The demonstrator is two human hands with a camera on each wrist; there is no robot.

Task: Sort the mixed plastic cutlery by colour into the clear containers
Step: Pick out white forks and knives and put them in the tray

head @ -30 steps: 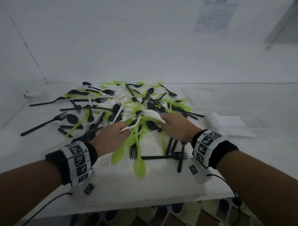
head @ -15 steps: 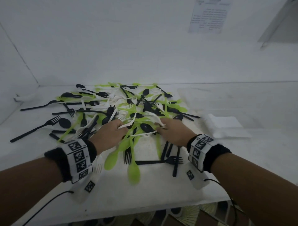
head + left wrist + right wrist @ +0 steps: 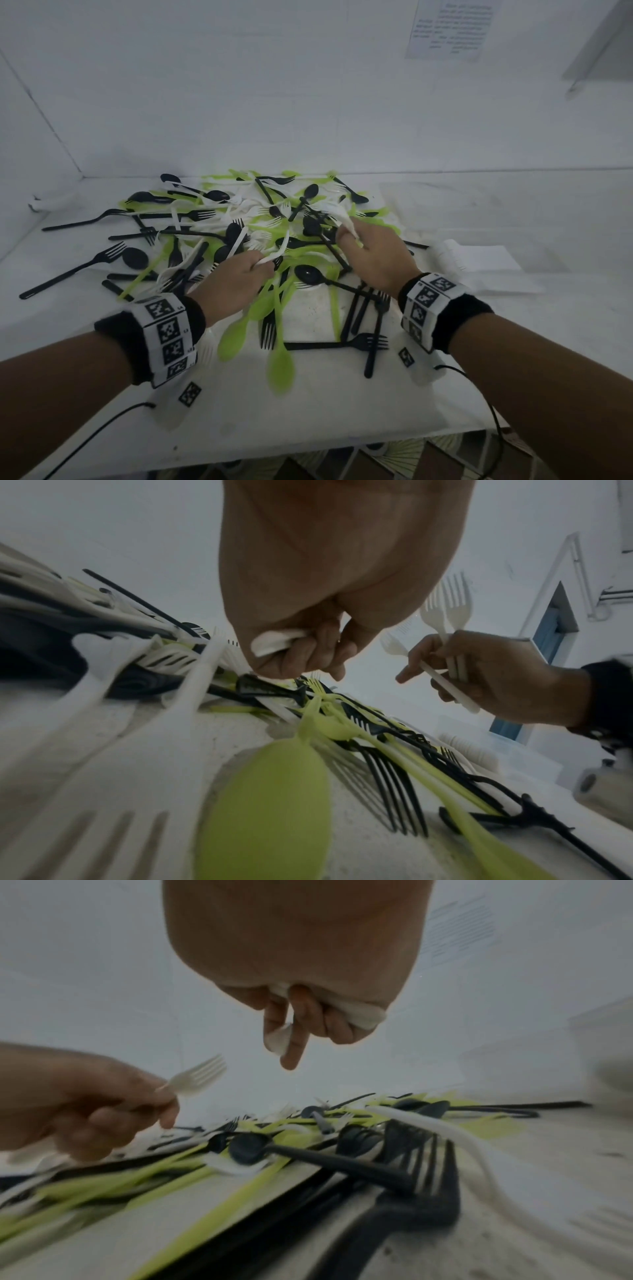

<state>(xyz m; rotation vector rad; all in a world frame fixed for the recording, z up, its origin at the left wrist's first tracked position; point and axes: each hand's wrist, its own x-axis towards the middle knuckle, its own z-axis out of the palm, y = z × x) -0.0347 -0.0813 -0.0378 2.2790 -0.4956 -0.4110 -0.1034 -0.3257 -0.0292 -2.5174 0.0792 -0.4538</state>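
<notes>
A mixed pile of black, lime-green and white plastic cutlery (image 3: 274, 219) lies on the white table (image 3: 308, 418). At the pile's near side my left hand (image 3: 262, 265) grips a white fork (image 3: 274, 256). Its handle end (image 3: 274, 642) pokes out of my curled fingers (image 3: 301, 656) in the left wrist view. My right hand (image 3: 346, 236) is over the pile's right side and holds a few white forks (image 3: 346, 222), seen upright as white forks (image 3: 445, 612) from the left wrist. Their handles (image 3: 363, 1015) show in my right hand (image 3: 308, 1026).
Green spoons (image 3: 281, 366) and black forks (image 3: 373, 329) lie nearest the table's front edge. Long black forks (image 3: 78, 267) spread out to the left. A pale flat container or lid stack (image 3: 479, 263) sits right of the pile. Walls close in behind and on the left.
Both hands have moved slightly farther into the pile, each still holding white cutlery. My right hand's white forks now stand higher above the heap.
</notes>
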